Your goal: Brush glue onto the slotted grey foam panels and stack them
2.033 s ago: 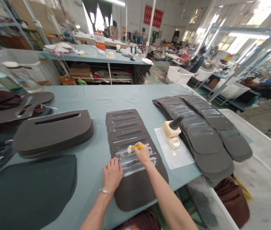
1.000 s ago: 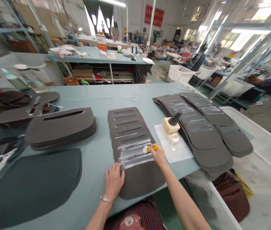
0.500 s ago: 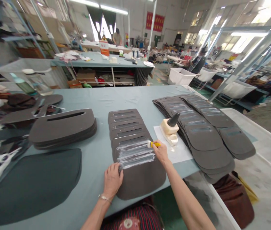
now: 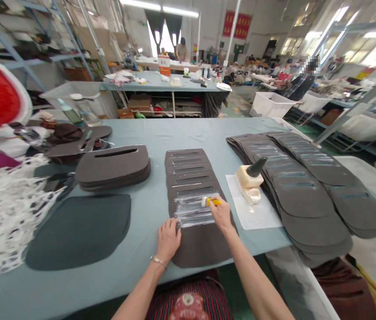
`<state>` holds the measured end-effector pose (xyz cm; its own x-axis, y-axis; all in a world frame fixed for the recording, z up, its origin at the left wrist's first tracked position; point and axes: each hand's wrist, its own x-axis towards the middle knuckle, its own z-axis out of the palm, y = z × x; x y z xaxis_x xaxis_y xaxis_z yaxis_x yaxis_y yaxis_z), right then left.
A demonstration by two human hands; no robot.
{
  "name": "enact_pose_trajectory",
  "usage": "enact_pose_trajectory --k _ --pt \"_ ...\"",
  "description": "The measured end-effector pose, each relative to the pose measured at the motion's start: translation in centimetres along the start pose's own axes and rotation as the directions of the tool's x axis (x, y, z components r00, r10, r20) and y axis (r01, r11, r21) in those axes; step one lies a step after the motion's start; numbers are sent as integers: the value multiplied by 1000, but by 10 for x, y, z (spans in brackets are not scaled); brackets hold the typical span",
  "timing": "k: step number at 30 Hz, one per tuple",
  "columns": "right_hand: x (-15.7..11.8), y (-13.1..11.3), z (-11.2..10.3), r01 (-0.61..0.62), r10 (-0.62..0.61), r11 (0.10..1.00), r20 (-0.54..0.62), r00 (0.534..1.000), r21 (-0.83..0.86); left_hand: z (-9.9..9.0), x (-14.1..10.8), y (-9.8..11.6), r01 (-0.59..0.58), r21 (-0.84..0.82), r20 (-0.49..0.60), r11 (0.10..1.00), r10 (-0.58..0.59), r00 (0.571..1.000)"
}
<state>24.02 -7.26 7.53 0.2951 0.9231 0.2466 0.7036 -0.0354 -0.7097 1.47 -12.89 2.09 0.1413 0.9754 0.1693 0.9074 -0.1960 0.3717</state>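
A large factory-style workshop is stretching out beyond the near desk (image 4: pixel 201 132), where dark slotted panels (image 4: pixel 192 210) are lying in quantity. Another desk (image 4: pixel 156 81) is carrying scraps and containers. Tube lights (image 4: pixel 181 12) are shining overhead, metal posts (image 4: pixel 230 38) are rising between work areas, a red banner (image 4: pixel 236 24) is hanging at the back, white tubs (image 4: pixel 270 106) are standing on the floor, and a co-worker (image 4: pixel 181 52) is standing at a farther desk (image 4: pixel 161 64).

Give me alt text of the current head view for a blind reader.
A person's right hand holds a yellow-handled brush at white-streaked, overlapping dark panels, while the left hand touches their left edge. To their right, a cream container sits on a white sheet.
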Motion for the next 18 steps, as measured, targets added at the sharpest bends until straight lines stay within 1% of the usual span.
enact_pose_trajectory --k 3,5,7,8,9,11,13,15,16,17,18 --pt "-26 -42 38 82 -101 980 98 990 182 3 0 -1 7 -26 -13 1000 -7 1000" --pt "-40 -63 62 117 -156 959 136 978 256 6 0 -2 13 -36 -23 999 -14 1000" --pt "-46 -68 76 122 -172 955 167 971 272 7 -1 -3 17 -39 -31 999 -18 999" --pt "-46 -64 77 109 -158 960 177 971 259 7 -1 -3 16 -40 -33 999 -18 999" --pt "-44 -55 74 87 -131 968 179 975 235 7 -1 -2 16 -42 -34 999 -17 999" --pt "-35 -26 53 24 -47 986 141 989 164 6 -2 -2 18 -48 -35 999 -19 999" --pt "-21 9 19 -50 46 996 53 998 74 4 -3 -1 25 -59 -32 998 -27 999" --pt "-7 38 -12 -135 133 990 -54 990 -36 3 -2 -1 46 -87 -22 995 -48 999" --pt "-1 45 -23 -159 150 984 -106 983 -85 3 0 -1 69 -106 -17 992 -71 997" --pt "3 46 -27 -165 149 980 -142 979 -112 3 2 -2 98 -123 -13 988 -100 995" --pt "5 41 -26 -149 131 983 -155 979 -111 3 5 -4 128 -135 -12 983 -131 991"
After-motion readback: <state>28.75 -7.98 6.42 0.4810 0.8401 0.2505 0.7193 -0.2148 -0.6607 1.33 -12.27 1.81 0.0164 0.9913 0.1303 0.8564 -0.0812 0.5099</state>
